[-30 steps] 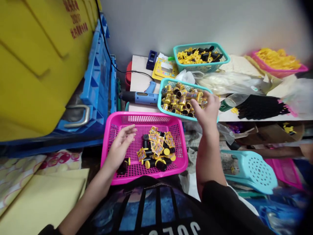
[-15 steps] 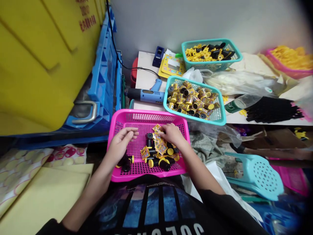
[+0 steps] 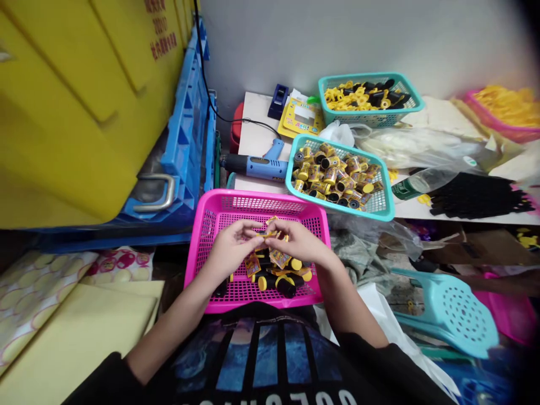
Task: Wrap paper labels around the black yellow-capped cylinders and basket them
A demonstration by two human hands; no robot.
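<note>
My left hand (image 3: 234, 248) and my right hand (image 3: 300, 243) meet over the pink basket (image 3: 190, 259), which rests against my lap. Between their fingertips they pinch a small yellow printed label (image 3: 264, 235), mostly covered by the fingers. Below, in the basket, lie several black cylinders with yellow ends (image 3: 287, 286). Loose printed labels (image 3: 252, 264) are scattered among them, and my right hand hides part of this pile.
Behind the basket, a teal basket (image 3: 386, 205) holds many labelled cylinders. A blue heat gun (image 3: 266, 167) lies left of it. Another teal basket (image 3: 367, 117) of yellow and black parts stands farther back. A yellow bin (image 3: 76, 135) rises at left; a turquoise stool (image 3: 464, 315) is at right.
My right hand has lifted a label from the pile. My left hand has moved right to meet it, and both now pinch the label. The view has shifted slightly.
</note>
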